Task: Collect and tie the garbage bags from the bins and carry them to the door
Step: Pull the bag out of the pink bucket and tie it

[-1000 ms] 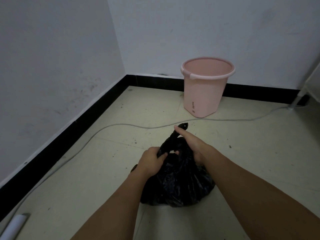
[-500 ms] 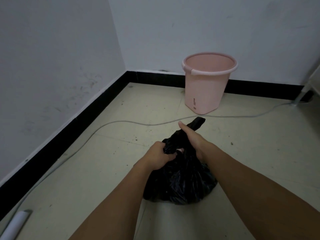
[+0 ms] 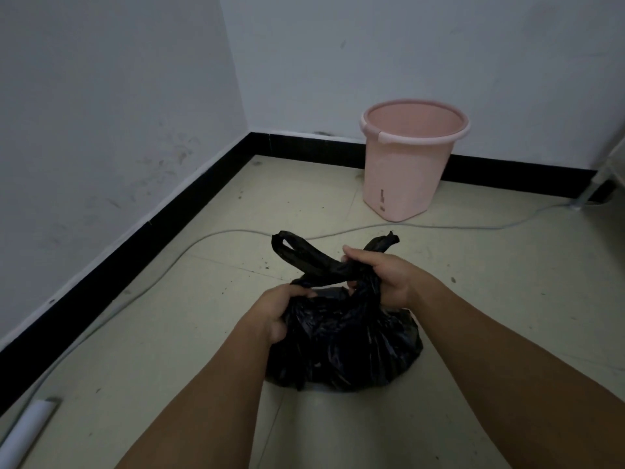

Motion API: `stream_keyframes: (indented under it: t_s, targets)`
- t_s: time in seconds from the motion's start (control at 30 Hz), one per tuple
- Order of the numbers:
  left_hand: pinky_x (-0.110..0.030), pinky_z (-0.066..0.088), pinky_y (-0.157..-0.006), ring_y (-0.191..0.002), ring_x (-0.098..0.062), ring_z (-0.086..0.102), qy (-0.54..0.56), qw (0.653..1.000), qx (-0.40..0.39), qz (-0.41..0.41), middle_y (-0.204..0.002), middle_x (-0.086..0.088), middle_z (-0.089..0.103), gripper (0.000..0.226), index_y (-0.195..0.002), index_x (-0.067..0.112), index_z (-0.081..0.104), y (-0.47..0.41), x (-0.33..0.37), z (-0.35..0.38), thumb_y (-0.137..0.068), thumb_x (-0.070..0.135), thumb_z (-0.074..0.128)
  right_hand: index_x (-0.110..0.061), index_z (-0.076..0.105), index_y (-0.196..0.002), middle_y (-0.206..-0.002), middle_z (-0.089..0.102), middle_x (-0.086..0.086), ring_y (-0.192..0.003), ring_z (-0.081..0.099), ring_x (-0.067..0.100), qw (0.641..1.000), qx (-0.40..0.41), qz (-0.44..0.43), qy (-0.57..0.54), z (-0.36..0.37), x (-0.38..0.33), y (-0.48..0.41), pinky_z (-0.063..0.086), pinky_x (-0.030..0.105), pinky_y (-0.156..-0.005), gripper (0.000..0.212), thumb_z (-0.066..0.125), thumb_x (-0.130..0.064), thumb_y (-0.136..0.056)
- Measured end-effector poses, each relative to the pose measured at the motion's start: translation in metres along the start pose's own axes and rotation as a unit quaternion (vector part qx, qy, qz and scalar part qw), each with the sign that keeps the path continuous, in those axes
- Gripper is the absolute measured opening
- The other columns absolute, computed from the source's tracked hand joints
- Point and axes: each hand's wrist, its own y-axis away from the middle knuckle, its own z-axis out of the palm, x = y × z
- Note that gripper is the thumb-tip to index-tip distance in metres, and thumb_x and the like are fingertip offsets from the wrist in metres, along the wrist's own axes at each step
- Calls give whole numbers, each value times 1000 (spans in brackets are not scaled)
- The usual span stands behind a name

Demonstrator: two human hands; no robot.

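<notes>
The right hand (image 3: 382, 279) is clamped round the black garbage bag (image 3: 345, 353) at its neck, just where its two twisted ends cross. One end loops off to the far left and the other pokes up to the far right (whether a knot has formed under the fingers, I cannot tell). The left hand (image 3: 280, 313) grips a bunch of plastic on the bag's left shoulder, fingers dug in. The bag sits full and lumpy on the pale floor (image 3: 507, 299) between the forearms. Just beyond it a grey cable (image 3: 209, 236) trails across. Farther off, a pink bin (image 3: 412, 164) stands upright near the far wall. A white tube (image 3: 30, 428) lies at the near left beside the black skirting (image 3: 135, 238).
</notes>
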Motion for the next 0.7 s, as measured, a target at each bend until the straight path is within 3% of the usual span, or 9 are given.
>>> stream_keyframes:
  t_s: [0.1, 0.23, 0.33, 0.43, 0.5, 0.57, 0.63, 0.67, 0.7]
  targets:
    - [-27, 44, -53, -36, -19, 47, 40, 998, 48, -30, -42, -1, 41, 39, -50, 13, 40, 0, 6, 1, -88, 7, 44, -12, 67, -68, -74, 68, 6, -70, 66, 20, 996, -61, -5, 69, 5, 0, 4, 55, 31, -73, 11, 73, -18, -76]
    - [-25, 39, -48, -35, -16, 37, 55, 998, 30, -33, -38, 2, 31, 52, -38, 18, 30, -1, 4, 3, -88, 13, 42, -13, 69, -64, -72, 68, 5, -71, 65, 18, 954, 25, -17, 298, 8, 5, -5, 52, 26, -65, 14, 78, -6, -74]
    - [-25, 38, -51, -44, -15, 37, 76, 996, -13, -34, -45, 3, 33, 45, -43, 17, 39, -1, 4, 2, -86, 23, 49, -15, 64, -64, -71, 63, 4, -74, 61, 19, 904, 113, -56, 408, 7, 10, -16, 47, 23, -62, 20, 78, -5, -72]
    - [-26, 36, -52, -46, -16, 36, 60, 997, -25, -31, -51, 2, 35, 36, -63, 12, 53, 5, 8, 3, -81, 42, 60, -11, 58, -67, -74, 60, 7, -76, 59, 25, 846, 200, -118, 480, 3, 16, -21, 45, 26, -63, 18, 72, 0, -72]
    - [-26, 37, -53, -48, -15, 36, 3, 998, -46, -33, -51, 2, 38, 41, -63, 12, 59, 7, 8, 5, -79, 50, 66, -11, 53, -69, -74, 56, 5, -73, 55, 25, 794, 239, -168, 533, 2, 19, -21, 36, 25, -53, 18, 67, -1, -73]
    - [-26, 46, -55, -49, -15, 47, -90, 994, -58, -32, -50, -1, 52, 34, -63, 13, 66, 6, 7, 10, -76, 44, 73, -12, 50, -73, -74, 54, 2, -71, 51, 23, 757, 260, -210, 561, 2, 20, -22, 28, 25, -48, 16, 63, -3, -74]
    - [-33, 57, -65, -65, -25, 63, -182, 983, -3, -21, -76, -15, 70, 33, -84, 3, 72, 4, 4, 12, -66, 29, 82, -11, 52, -74, -71, 53, 1, -69, 50, 21, 758, 266, -228, 551, 1, 21, -24, 27, 26, -48, 15, 63, -2, -72]
    - [-33, 58, -65, -71, -29, 65, -212, 977, 35, -15, -85, -20, 70, 37, -91, -3, 70, 1, 2, 13, -66, 21, 81, -9, 53, -74, -70, 53, 1, -68, 51, 21, 774, 262, -229, 528, 1, 21, -25, 30, 26, -49, 14, 64, 0, -72]
    - [-31, 55, -59, -68, -29, 63, -225, 972, 75, -1, -82, -20, 69, 31, -90, -7, 66, -2, 1, 14, -71, 15, 77, -8, 55, -73, -70, 55, 2, -68, 52, 20, 800, 255, -228, 492, 2, 20, -25, 35, 26, -52, 13, 65, 1, -71]
